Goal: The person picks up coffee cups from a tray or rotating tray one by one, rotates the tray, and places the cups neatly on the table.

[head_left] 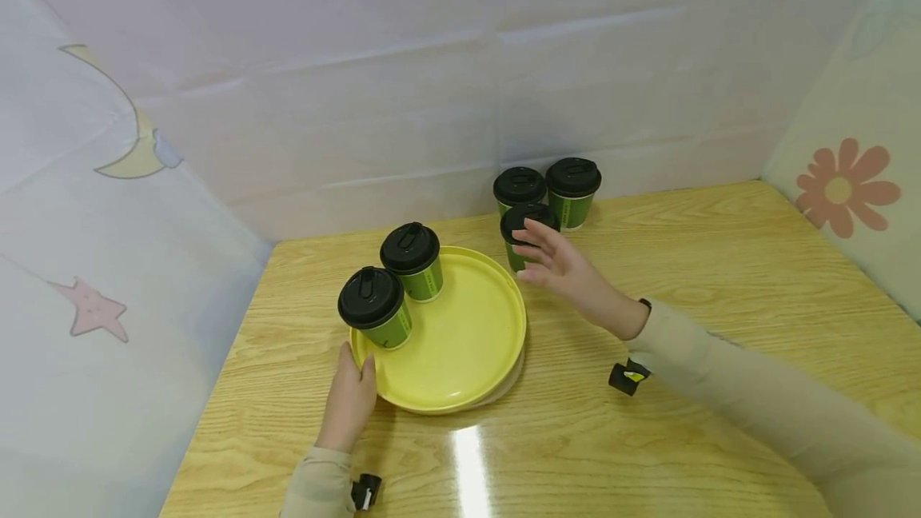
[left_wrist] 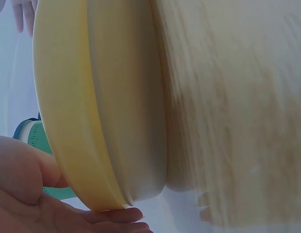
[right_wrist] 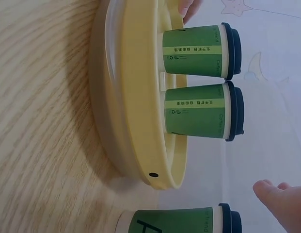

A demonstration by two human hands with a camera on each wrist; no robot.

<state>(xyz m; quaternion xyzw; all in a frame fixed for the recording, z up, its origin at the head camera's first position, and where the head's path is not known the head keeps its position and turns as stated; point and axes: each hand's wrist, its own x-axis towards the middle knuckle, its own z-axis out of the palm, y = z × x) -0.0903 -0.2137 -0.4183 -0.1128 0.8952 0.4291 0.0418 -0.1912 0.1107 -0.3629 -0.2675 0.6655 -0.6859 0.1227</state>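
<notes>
Below both hands the wood-grained tabletop (head_left: 576, 454) is spreading out, catching a white streak of light (head_left: 469, 470) right of the left hand (head_left: 350, 398). That hand is pinching the rim of a round yellow tray (head_left: 460, 342), thumb above, fingers beneath; the tray is sitting just to its right, on a paler base (left_wrist: 133, 121). Just beyond the thumb a green black-lidded cup (head_left: 388, 330) is standing on the tray, a second cup (head_left: 424, 282) close past it, with yellow floor showing rightward to the rim. The right hand (head_left: 568, 274) is hanging with fingers spread, near the front cup (head_left: 516, 257) but apart from it. Past that, two back cups (head_left: 573, 194) are standing by the table's far edge, close to the pale backdrop (head_left: 403, 118). Left of the left hand, the tabletop's side edge is slanting away; right of the right hand, wood is running on toward a wall flower (head_left: 838, 190).
</notes>
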